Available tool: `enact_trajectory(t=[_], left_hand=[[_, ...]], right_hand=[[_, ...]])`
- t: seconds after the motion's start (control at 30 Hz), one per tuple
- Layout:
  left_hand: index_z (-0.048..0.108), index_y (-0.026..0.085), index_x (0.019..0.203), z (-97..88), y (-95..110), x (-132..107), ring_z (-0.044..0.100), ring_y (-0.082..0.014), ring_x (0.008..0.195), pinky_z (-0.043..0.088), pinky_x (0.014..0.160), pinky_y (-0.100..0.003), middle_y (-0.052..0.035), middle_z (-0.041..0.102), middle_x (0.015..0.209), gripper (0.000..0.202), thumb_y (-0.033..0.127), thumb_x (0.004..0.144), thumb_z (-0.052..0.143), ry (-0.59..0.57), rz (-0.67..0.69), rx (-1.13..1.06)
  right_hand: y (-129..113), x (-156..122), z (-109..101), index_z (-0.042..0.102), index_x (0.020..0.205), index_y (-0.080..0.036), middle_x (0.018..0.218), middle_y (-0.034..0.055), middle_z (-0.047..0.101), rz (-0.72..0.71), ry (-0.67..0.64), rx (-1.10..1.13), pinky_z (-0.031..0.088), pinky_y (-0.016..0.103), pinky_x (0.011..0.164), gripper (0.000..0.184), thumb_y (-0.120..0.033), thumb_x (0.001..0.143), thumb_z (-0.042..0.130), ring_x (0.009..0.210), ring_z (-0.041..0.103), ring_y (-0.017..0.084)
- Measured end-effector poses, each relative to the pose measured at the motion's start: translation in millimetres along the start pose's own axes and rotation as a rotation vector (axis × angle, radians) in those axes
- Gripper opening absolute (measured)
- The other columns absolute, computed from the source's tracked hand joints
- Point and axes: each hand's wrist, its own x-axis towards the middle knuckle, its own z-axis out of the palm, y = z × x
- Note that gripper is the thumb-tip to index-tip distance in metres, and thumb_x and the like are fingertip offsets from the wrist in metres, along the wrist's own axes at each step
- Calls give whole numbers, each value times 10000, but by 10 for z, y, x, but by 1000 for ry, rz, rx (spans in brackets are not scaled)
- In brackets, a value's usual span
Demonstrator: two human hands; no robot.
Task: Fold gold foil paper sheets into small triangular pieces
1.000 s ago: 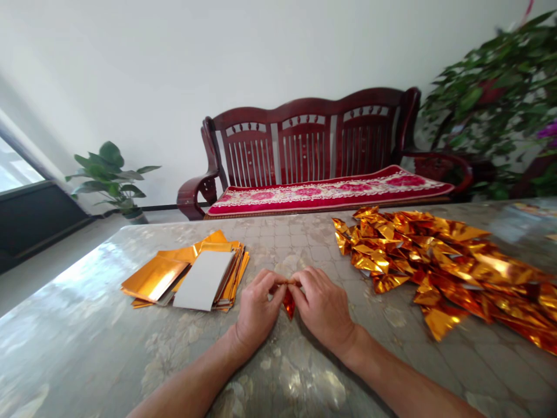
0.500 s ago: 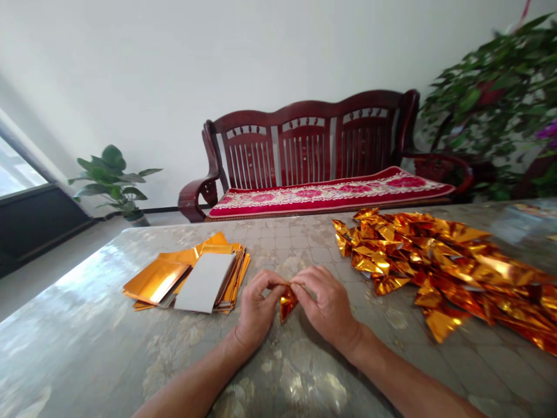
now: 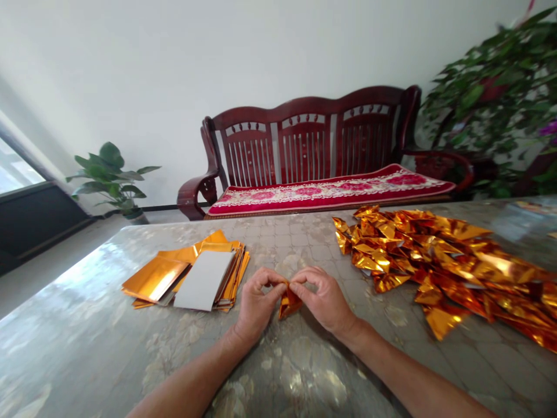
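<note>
Pinched from both sides

The left hand (image 3: 257, 301) and right hand (image 3: 322, 297) each clamp thumb and fingertips on the folded foil piece (image 3: 289, 305), held between them at the table (image 3: 243, 366). From there, the paper stack (image 3: 205, 281) lies around ten o'clock, the heap of folded foil (image 3: 439, 258) around two o'clock, the wooden settee (image 3: 304, 154) beyond at twelve.

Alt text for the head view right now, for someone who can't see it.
The left hand and right hand pinch a small folded gold foil piece at a patterned table. A loose stack of sheets lies left, a heap of folded foil right; a wooden bench stands behind.
</note>
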Motion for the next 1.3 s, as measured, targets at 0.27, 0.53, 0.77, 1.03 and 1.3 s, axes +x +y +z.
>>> enact_trajectory(t=[0.27,0.53,0.77,1.03,1.3], left_hand=[[647,178,716,-3,47,-23,576,-123,731,429,710,-231,17,636,726,173,243,864,584,-69,-61,54],[616,179,694,-7,74,-17,576,-120,718,421,709,-232,23,621,720,137,171,831,617,-54,81,171],[590,185,747,-34,66,-52,570,-136,764,401,738,-259,9,611,764,135,184,882,589,-64,226,285],[582,183,732,-13,77,-59,567,-136,750,402,716,-252,6,602,752,171,203,901,568,-113,161,239],[602,182,735,-23,40,-29,580,-139,751,410,720,-248,6,616,751,163,219,890,569,-151,66,248]], right_hand=[[-30,-30,10,593,693,-213,753,-2,643,-79,77,-158,412,294,763,165,-119,829,599,793,566,177],[-36,-32,-8,582,724,-207,763,19,621,-176,46,-283,388,311,763,129,-137,831,604,811,535,193],[-78,-47,-6,567,702,-210,758,13,614,-70,7,-249,383,303,745,149,-145,835,583,798,537,187],[-73,-29,18,520,661,-216,715,12,588,-88,34,-180,392,303,721,167,-81,750,559,769,518,189],[-4,-30,-11,567,690,-209,750,13,610,-51,-53,-147,405,299,755,157,-83,783,556,796,550,182]])
